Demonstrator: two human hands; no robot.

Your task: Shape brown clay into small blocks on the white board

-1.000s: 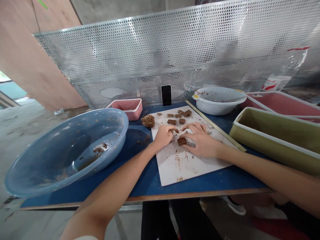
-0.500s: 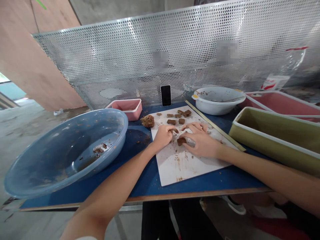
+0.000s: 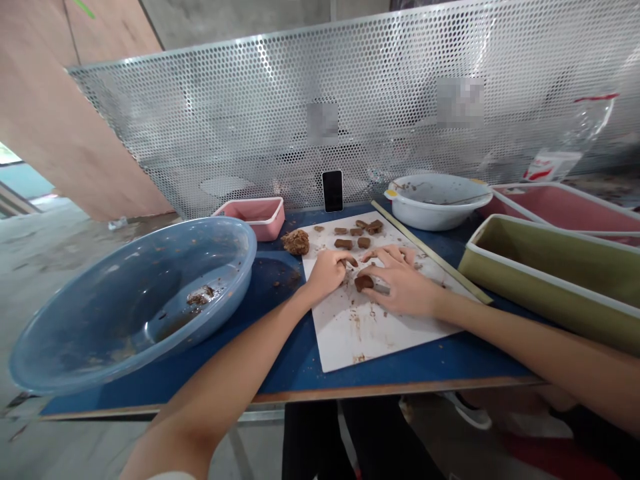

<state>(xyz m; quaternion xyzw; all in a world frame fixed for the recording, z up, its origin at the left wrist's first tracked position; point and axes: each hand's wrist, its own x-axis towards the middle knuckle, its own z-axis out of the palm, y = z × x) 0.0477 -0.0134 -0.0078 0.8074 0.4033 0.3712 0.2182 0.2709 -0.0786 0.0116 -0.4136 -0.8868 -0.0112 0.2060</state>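
A small dark-brown block of clay [image 3: 364,283] is between the thumb and fingers of my right hand [image 3: 400,280], low over the white board [image 3: 345,340]. Close by on the left, my left hand [image 3: 325,272] rests on the board with its fingers curled in. Brown smears coat its fingertips, and whatever they pinch is hidden. Beyond both hands, several short clay pieces [image 3: 343,244] lie on the board in loose rows. At the board's left edge sits a rough brown clay lump [image 3: 295,242]. Crumbs and wet brown stains mark the board near me.
A large blue basin [image 3: 130,300] stands tilted on the left. Behind are a small pink tub [image 3: 270,220] and an upright phone [image 3: 333,191]. A yellowish strip [image 3: 430,250] lies along the board's right side, near a white basin [image 3: 435,215] and a green trough [image 3: 545,273].
Both hands keep almost the same place. The clay block in my right hand appears slightly turned; the pieces on the board lie as before.
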